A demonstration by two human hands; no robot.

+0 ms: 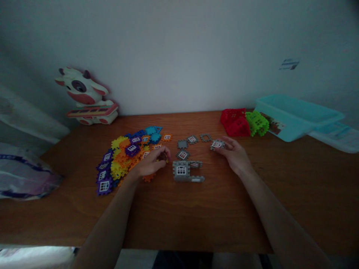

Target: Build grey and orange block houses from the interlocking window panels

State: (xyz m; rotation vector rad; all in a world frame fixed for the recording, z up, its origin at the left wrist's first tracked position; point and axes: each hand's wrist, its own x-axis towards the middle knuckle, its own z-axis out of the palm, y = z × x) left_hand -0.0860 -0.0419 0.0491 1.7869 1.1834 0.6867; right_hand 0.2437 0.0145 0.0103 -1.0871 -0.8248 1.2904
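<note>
Between the hands [150, 165] [233, 154], gray tile house [181, 171]

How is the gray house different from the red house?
The gray house is gray with a white window, and the red house is all red. The gray house has only low, open walls, while the red house looks taller and closed up. The gray house sits near the middle of the table, and the red house sits at the far edge. Both are made of pieces with bumpy edges.

Head-worn view, facing forward and down
</note>
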